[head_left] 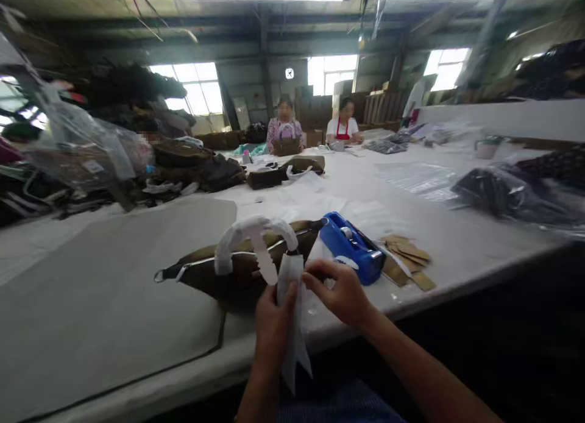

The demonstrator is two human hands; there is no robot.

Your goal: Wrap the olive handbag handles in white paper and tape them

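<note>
A dark olive zippered bag (201, 273) lies in front of me, its raised handle (223, 246) wrapped in white material. My left hand (273, 319) is closed around a white strip of thin wrapping material (292, 267) at the bag's right end. The strip's loose ends hang below the hand, past the table edge. My right hand (340, 289) has thumb and forefinger pinched together at the strip's right edge; whatever lies between those fingertips is too small to make out. Just beyond that hand stands a blue tape dispenser (354, 252).
Flat brown cardboard pieces (414, 255) lie right of the dispenser. A large grey sheet (150, 289) covers the table's left side. More bags (269, 176) and plastic-wrapped goods (498, 188) sit farther off. Two people (286, 130) work across the white table (475, 243).
</note>
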